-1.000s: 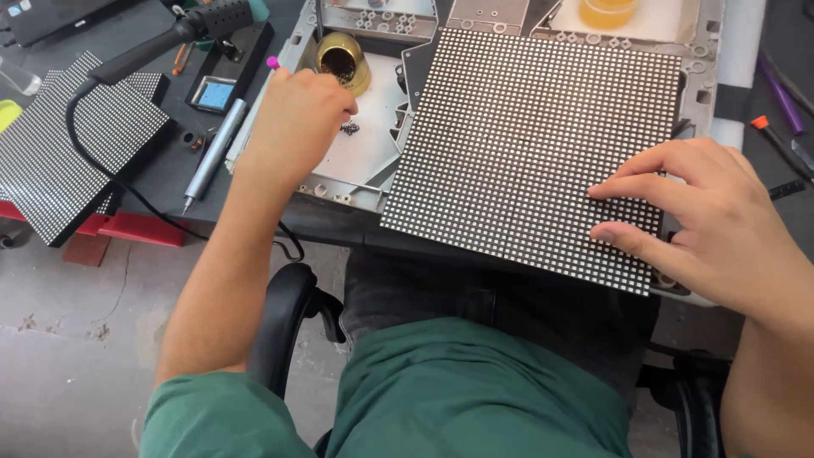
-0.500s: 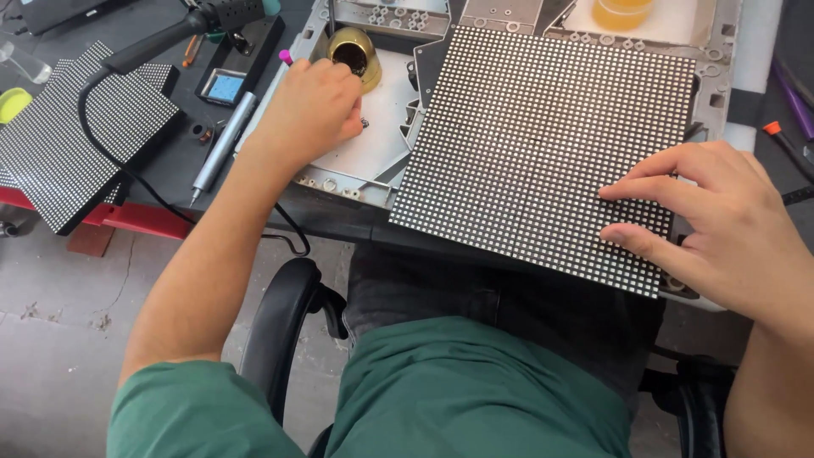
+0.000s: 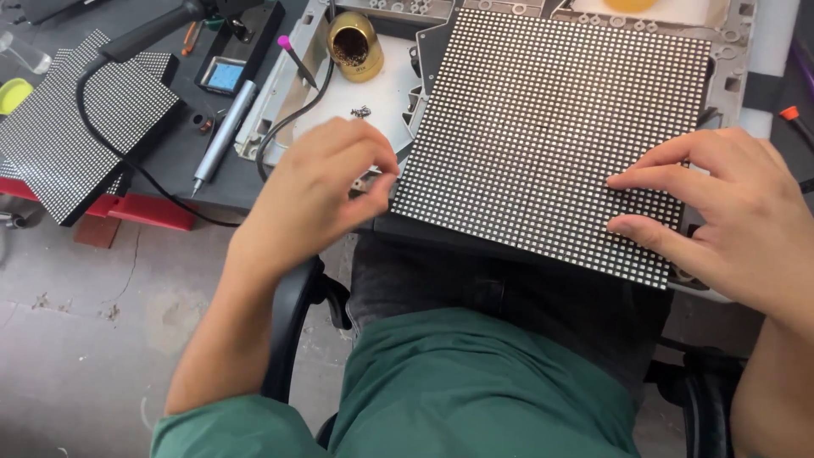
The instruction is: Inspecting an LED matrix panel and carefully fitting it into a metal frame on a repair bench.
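A large black panel point(image 3: 551, 127) covered in a grid of small white dots lies tilted on the bench in front of me. My right hand point(image 3: 729, 212) rests on its right side with the fingers spread flat, holding nothing. My left hand point(image 3: 326, 182) hovers by the panel's lower left edge, fingers curled and fingertips pinched toward the thumb. Whether anything small sits between them is hidden. A few tiny dark screws point(image 3: 362, 111) lie on the white plate point(image 3: 381, 93) just beyond that hand.
A brass-coloured pot point(image 3: 354, 47) stands on the white plate. A grey pen-shaped driver point(image 3: 222, 136), a pink-tipped tool point(image 3: 297, 61) and a black cable point(image 3: 110, 144) lie to the left. A second dotted panel point(image 3: 80, 127) sits at far left. A black chair arm point(image 3: 292, 322) is below.
My left hand has pulled back from the white plate by the brass pot toward the panel's lower left edge, fingers now pinched. My right hand has stayed on the panel.
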